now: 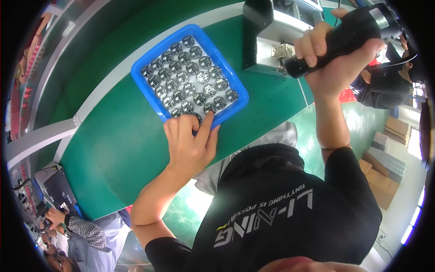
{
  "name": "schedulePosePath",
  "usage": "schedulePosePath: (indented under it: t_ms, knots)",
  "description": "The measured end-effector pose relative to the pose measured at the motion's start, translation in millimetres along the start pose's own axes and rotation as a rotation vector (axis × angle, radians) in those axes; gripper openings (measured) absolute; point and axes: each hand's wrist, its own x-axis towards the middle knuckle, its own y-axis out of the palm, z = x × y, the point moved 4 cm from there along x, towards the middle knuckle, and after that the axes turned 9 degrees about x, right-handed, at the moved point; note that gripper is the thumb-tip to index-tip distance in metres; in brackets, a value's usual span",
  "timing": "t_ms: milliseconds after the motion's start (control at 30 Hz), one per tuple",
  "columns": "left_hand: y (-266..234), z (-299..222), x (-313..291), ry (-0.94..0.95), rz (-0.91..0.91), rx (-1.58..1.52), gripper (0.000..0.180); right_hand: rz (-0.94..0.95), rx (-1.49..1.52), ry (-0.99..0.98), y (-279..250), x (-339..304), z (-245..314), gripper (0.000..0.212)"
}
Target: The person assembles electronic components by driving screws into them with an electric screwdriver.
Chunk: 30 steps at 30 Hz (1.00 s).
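Note:
A blue tray [144, 86] lies on the green belt [113, 149] and holds several round dark circuit boards [192, 68] on a pale insert. My left hand [190, 143] rests at the tray's near edge, its fingertips touching the rim and the closest round board. My right hand [326, 59] is raised at the upper right and is closed around a black cylindrical power tool [351, 34], whose tip points left toward a grey machine.
A grey and black machine [272, 34] stands on the belt right of the tray. Another person in a checked sleeve [86, 229] works at the lower left beside a dark box [56, 186]. Cardboard boxes [383, 181] lie on the floor at right.

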Motion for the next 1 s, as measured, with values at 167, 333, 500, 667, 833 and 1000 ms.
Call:
schedulePosePath:
  t_ms: [167, 333, 500, 667, 833, 1000]
  knots:
    - [-0.2, 0.9, 0.9, 0.009, -0.001, -0.016, 0.032, -0.008, 0.058, 0.02, 17.6, -3.3, -9.2, 0.084]
    - [-0.8, 0.8, 0.9, 0.036, -0.014, -0.048, 0.033, 0.185, 0.181, 0.034, 48.0, -11.5, -27.4, 0.094]
    - [3.7, 4.9, -4.3, 0.039, -0.011, -0.041, 0.032, 0.282, 0.17, 0.076, 82.8, -28.8, -71.3, 0.105]
    - [2.3, 7.3, -5.4, 0.033, -0.006, -0.042, 0.032, 0.262, 0.256, 0.091, 87.6, -40.2, -93.5, 0.109]
    - [2.4, 9.4, -6.6, 0.025, 0.011, -0.053, 0.032, 0.14, 0.196, 0.132, 88.9, -45.0, -106.6, 0.109]
    - [2.4, 6.8, -5.1, 0.025, 0.017, -0.055, 0.032, 0.18, 0.246, 0.086, 87.9, -44.9, -109.8, 0.109]
